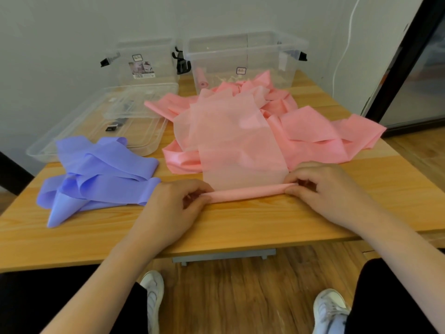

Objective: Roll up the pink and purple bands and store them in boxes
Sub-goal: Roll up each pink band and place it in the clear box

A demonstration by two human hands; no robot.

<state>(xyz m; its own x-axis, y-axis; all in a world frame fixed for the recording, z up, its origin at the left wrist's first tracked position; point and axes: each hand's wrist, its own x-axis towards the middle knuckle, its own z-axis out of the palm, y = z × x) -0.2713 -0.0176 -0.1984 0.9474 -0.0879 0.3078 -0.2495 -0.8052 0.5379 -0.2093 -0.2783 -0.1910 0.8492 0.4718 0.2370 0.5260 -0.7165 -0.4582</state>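
While the thin pink stretchy band (pixel 243 150) lay near the wooden counter (pixel 240 222) edge, its rolled end (pixel 248 192) was pinched by left hand (pixel 173 206) and right hand (pixel 322 189). Soft, limp, probably slippery; best gripped at both roll ends. Purple band (pixel 101 174) lay left, clear boxes (pixel 245 59) behind.

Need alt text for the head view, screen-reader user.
Both hands, left hand and right hand, pinch the ends of a thin pink roll on a wooden table. Loose pink bands lie behind it, purple bands at left, two clear boxes at the back.
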